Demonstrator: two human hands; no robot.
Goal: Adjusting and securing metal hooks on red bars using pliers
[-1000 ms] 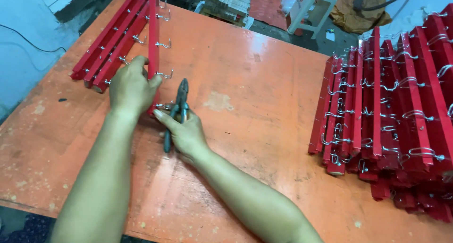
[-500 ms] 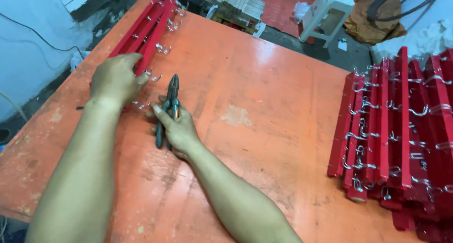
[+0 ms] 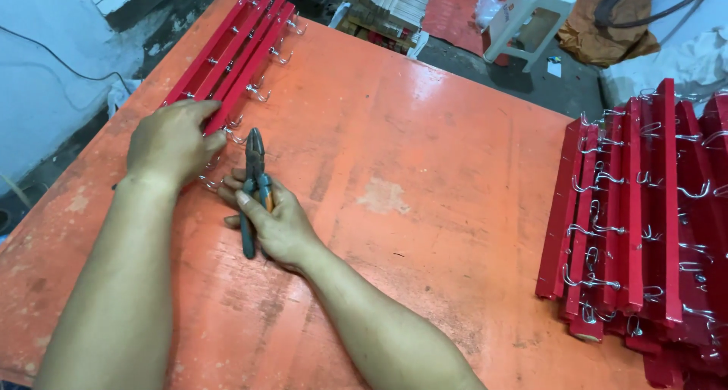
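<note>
Pliers [image 3: 253, 189] are gripped in the right hand [image 3: 277, 223], nose pointed away from the body, lying low over the orange table [image 3: 425, 155] just right of the left hand [image 3: 173, 141]. Right-hand fingers are wrapped around the handles; the nose looks closed or nearly so, though a wire caught in it cannot be made out.

Left hand is laid palm-down, fingers curled loosely, on the near end of a small batch of red wooden strips [image 3: 235, 45] at the table's far-left corner. Small metal hooks [image 3: 258, 94] are seen along the right edge of these strips. A few hooks [image 3: 208, 179] sit right under the left hand, touching or nearly touching the pliers' nose.

Progress, as judged from the layout: a large stack of red strips with hooks [image 3: 644, 223] is piled on the right side of the table, well apart from the hands, and looks finished. Only the few strips at left are being handled, so most of the batch appears done. Whether every hook on the left strips is set cannot be told.

A white plastic stool [image 3: 531, 15] is visible on the floor beyond the table.
</note>
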